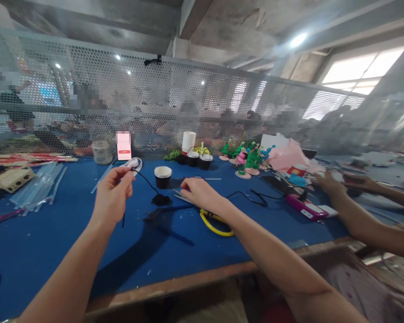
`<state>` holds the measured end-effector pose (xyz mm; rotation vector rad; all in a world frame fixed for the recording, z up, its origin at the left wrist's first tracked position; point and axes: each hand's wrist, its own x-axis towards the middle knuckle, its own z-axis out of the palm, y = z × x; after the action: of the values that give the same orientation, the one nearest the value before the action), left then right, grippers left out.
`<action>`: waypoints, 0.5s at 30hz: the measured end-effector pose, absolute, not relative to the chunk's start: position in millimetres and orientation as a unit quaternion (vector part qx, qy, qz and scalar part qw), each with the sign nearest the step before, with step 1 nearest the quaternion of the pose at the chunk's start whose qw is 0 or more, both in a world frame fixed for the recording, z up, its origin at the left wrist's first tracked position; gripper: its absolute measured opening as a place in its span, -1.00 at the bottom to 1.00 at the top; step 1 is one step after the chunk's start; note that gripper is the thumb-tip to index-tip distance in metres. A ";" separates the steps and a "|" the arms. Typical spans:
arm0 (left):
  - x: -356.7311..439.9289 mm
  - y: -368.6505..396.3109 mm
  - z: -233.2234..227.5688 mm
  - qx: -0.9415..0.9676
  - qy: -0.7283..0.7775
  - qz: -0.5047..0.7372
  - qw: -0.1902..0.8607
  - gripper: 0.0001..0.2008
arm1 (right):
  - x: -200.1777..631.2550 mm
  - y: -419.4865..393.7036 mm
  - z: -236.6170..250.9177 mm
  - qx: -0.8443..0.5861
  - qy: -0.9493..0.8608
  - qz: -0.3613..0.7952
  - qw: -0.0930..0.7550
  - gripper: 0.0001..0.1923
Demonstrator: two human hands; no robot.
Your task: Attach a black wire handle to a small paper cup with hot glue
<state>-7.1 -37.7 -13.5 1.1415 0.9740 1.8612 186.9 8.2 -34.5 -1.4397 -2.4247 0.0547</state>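
My left hand (112,193) is raised over the left part of the blue table (121,264). Its thumb and forefinger pinch a thin black cord (144,178). From the pinch the cord slopes down to a black fuzzy tuft (160,199) on the tabletop, and a short end hangs below the hand. My right hand (202,194) is closed over yellow-handled scissors (218,229); the blades show beneath the fingers, and the exact grip is partly hidden. A small black-and-white paper cup (163,177) stands between the hands. Dark strips lie below it.
Two small handled buckets (205,160) and stacked white cups (189,142) stand behind. Green and pink fuzzy figures (251,161) are right of them. A lit phone (124,148), clear jar (102,152) and plastic strips (40,184) are left. A co-worker's arms (357,220) reach in near a magenta device (305,207).
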 end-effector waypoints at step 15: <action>-2.9 -34.5 -16.3 0.455 0.402 0.709 0.359 -0.92 | 260.6 -30.4 -58.2 -0.586 -0.810 0.002 -0.005 -0.80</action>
<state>-2.9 -34.5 -16.3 1.1734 1.0361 1.8299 260.6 -30.4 -58.2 -1.8469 -2.5544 0.0049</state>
